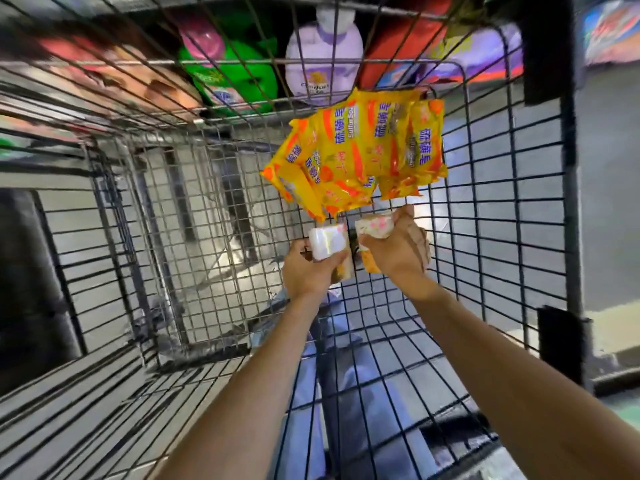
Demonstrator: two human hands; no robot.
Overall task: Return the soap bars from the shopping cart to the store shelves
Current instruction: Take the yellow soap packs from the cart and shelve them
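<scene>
Yellow soap packs (pixel 356 157), heaped in wire shopping cart (pixel 502 202), upper centre of frame. Just below: left hand (pixel 308 271) grips white-wrapped soap bar (pixel 329 242); right hand (pixel 398 258) grips pink-patterned soap bar (pixel 375 228).

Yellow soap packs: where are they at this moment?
In the head view the yellow soap packs lie piled in the shopping cart, right of centre, just beyond the left hand and right hand, each holding a wrapped soap bar.

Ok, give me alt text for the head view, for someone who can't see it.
Both hands reach into a wire shopping cart, the left hand gripping a white-wrapped soap bar and the right hand a pink-patterned bar. A pile of yellow soap packs lies just beyond them.
</scene>
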